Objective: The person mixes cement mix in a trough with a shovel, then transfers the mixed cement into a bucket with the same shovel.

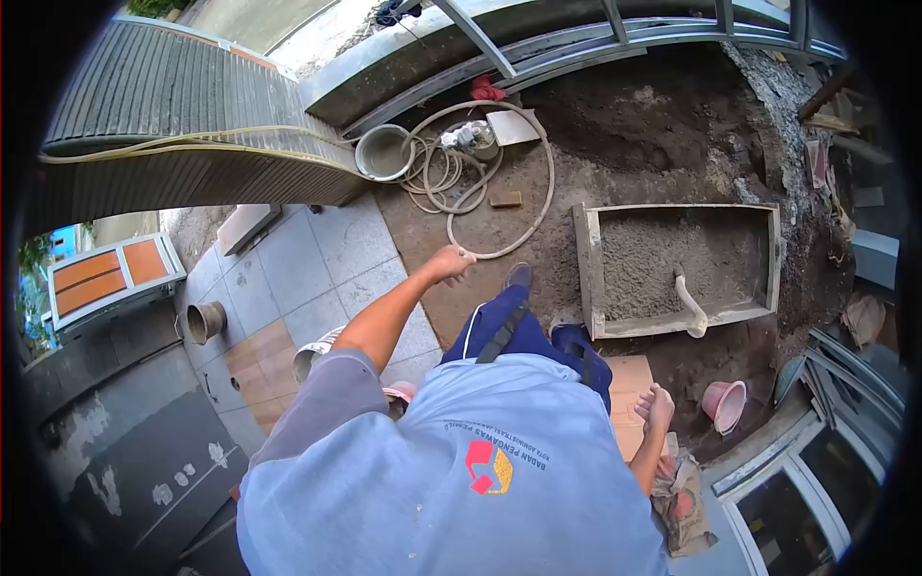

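My left hand [449,265] is stretched forward with its fingers curled in, and nothing shows in it. Its fingertips overlap the edge of a pale coiled hose [549,178] in this view. My right hand [656,407] hangs at my right side, loosely closed, with no object visible in it. Below it lies a brown board [629,374]. Ahead on the right is a mixing trough [582,274] partly filled with grey wet mortar [639,264]. A tool's pale curved handle [688,300] sticks out of the mortar and reaches over the near rim.
A round bucket [384,154] stands beside the hose, near a small brown block [505,199]. Right of me are a pink bucket [724,407] and a crumpled paper bag [684,509]. Grey tiles [351,235] cover the left ground, with another bucket [206,323] there. Metal frames [567,53] line the back.
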`<state>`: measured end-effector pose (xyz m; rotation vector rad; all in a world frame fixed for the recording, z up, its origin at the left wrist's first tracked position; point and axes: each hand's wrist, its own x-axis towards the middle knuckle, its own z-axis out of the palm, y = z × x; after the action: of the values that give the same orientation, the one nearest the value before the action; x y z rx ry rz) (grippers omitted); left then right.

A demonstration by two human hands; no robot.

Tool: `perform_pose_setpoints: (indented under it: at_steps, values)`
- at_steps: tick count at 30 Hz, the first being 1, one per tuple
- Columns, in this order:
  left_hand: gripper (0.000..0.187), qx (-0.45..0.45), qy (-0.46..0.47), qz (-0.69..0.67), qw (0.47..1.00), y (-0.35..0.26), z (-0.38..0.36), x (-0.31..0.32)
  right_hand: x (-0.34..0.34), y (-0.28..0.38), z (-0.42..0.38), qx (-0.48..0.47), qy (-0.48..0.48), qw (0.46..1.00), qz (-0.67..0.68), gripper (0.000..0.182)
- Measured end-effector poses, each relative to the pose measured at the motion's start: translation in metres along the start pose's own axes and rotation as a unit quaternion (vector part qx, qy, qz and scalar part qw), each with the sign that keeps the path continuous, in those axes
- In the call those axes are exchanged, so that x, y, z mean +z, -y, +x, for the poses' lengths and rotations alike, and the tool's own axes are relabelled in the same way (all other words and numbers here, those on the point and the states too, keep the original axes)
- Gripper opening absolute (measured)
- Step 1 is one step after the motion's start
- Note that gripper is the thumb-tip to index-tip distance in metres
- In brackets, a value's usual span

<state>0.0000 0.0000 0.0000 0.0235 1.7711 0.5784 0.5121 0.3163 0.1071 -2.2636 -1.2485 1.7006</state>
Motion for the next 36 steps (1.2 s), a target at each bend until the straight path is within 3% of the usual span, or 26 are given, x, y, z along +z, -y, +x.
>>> perform_pose_setpoints:
  at_steps: [10,13,21,26,34,36]
  values:
    - [0.032,-0.030,-0.088,-0.111,0.989,0.050,-0.005,-0.071,0.019,-0.035,0.015,0.064,0.049,0.996,-0.042,0.028]
    - [0.038,-0.013,-0.120,-0.135,0.984,0.066,-0.015,-0.072,0.024,-0.008,0.009,0.060,0.034,0.994,-0.088,0.028]
    - [0.038,-0.042,-0.110,-0.160,0.980,0.105,-0.060,-0.026,0.065,0.069,0.030,-0.058,0.096,0.984,-0.140,0.025]
    - [0.038,-0.051,-0.137,-0.212,0.966,0.145,-0.097,0.003,0.094,0.075,0.054,-0.060,0.156,0.965,-0.200,0.029]
    - [0.037,-0.106,-0.156,-0.257,0.948,0.198,-0.143,0.058,0.176,0.102,0.085,-0.150,0.268,0.890,-0.337,0.025]
    - [0.036,-0.094,-0.173,-0.259,0.946,0.187,-0.157,0.064,0.220,0.126,0.079,-0.192,0.289,0.839,-0.420,0.023]
